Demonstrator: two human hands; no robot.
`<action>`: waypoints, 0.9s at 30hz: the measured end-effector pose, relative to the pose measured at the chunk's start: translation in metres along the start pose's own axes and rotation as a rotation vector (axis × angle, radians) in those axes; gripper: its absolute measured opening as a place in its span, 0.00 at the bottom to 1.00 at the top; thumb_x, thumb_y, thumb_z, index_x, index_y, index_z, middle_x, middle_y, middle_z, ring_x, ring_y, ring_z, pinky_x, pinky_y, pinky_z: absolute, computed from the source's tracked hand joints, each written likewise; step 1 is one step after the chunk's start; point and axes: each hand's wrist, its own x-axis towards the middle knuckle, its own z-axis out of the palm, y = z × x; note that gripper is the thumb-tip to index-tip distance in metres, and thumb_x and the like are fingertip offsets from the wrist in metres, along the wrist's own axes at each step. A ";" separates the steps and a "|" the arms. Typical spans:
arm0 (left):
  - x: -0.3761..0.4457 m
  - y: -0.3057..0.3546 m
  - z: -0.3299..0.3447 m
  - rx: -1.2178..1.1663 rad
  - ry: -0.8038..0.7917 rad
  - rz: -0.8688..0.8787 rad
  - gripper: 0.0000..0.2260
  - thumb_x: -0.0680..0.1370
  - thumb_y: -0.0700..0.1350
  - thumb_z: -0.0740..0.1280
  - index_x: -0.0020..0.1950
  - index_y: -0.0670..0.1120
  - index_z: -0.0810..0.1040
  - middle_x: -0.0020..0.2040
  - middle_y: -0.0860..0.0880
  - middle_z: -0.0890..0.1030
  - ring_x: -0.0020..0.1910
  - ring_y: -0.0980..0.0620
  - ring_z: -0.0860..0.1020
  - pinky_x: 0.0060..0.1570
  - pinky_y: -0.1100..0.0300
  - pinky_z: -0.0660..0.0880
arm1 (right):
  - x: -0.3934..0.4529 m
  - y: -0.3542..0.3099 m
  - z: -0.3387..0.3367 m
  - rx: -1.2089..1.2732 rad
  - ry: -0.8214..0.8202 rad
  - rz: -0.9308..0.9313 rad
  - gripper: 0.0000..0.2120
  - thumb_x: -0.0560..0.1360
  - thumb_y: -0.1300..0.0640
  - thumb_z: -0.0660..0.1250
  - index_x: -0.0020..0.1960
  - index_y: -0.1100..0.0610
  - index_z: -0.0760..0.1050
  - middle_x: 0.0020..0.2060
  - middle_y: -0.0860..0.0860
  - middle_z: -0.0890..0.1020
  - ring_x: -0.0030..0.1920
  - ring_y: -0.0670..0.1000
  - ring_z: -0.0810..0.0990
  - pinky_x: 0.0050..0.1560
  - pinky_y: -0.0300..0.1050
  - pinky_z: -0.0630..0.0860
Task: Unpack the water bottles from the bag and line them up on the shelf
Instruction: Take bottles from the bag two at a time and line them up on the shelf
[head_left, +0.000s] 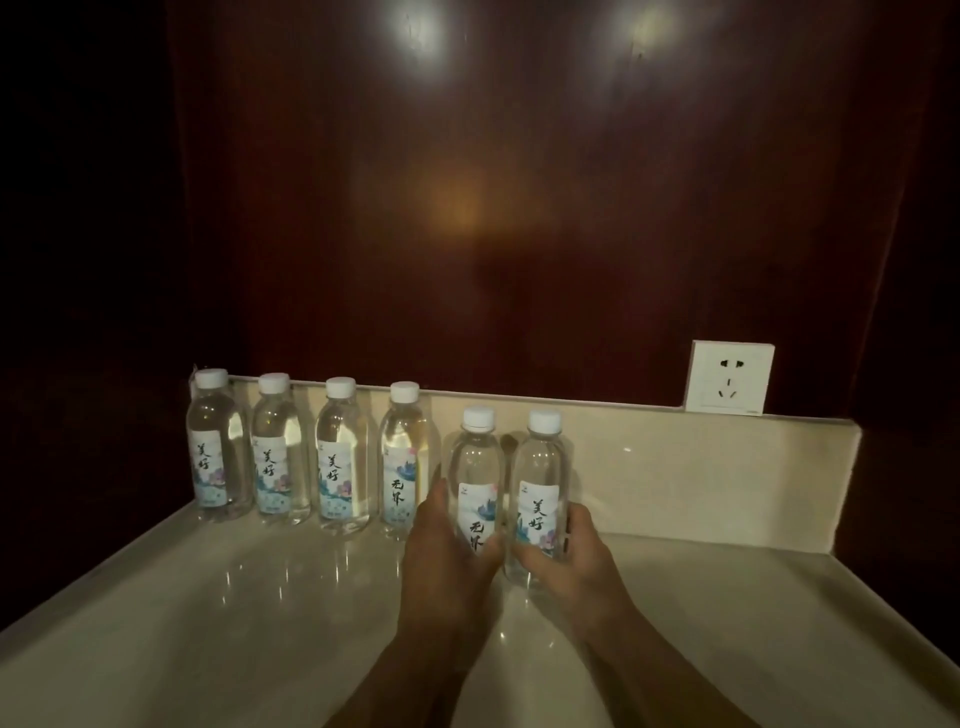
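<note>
Bottles: four upright in a row (306, 457) on shelf (208, 623); fifth bottle (475, 478) gripped by left hand (447, 561), sixth bottle (540, 483) by right hand (571, 561).

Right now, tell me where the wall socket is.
In the head view, the wall socket sits on the dark wall at right, just above the shelf's backsplash, right of the six bottles.

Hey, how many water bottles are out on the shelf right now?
6. Four line the back ledge; the left hand and right hand each hold one.
</note>
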 end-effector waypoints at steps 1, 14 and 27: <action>0.000 -0.004 0.003 0.041 0.014 -0.006 0.24 0.70 0.43 0.78 0.62 0.57 0.74 0.50 0.56 0.83 0.48 0.59 0.83 0.46 0.55 0.83 | 0.003 0.003 0.000 0.002 0.007 -0.007 0.23 0.66 0.58 0.78 0.57 0.52 0.74 0.48 0.53 0.86 0.46 0.53 0.87 0.50 0.57 0.84; 0.019 -0.012 0.022 0.236 0.101 -0.088 0.22 0.73 0.50 0.76 0.62 0.50 0.71 0.46 0.53 0.78 0.37 0.62 0.75 0.39 0.71 0.68 | 0.035 0.018 0.011 -0.019 0.024 -0.038 0.26 0.58 0.49 0.79 0.54 0.49 0.76 0.49 0.54 0.86 0.49 0.53 0.86 0.51 0.58 0.82; 0.023 -0.020 0.028 0.328 0.178 -0.124 0.10 0.77 0.49 0.70 0.52 0.49 0.70 0.47 0.51 0.80 0.46 0.50 0.80 0.46 0.55 0.76 | 0.041 0.022 0.011 -0.343 0.144 -0.092 0.17 0.73 0.51 0.75 0.54 0.53 0.70 0.49 0.52 0.81 0.46 0.50 0.82 0.41 0.39 0.75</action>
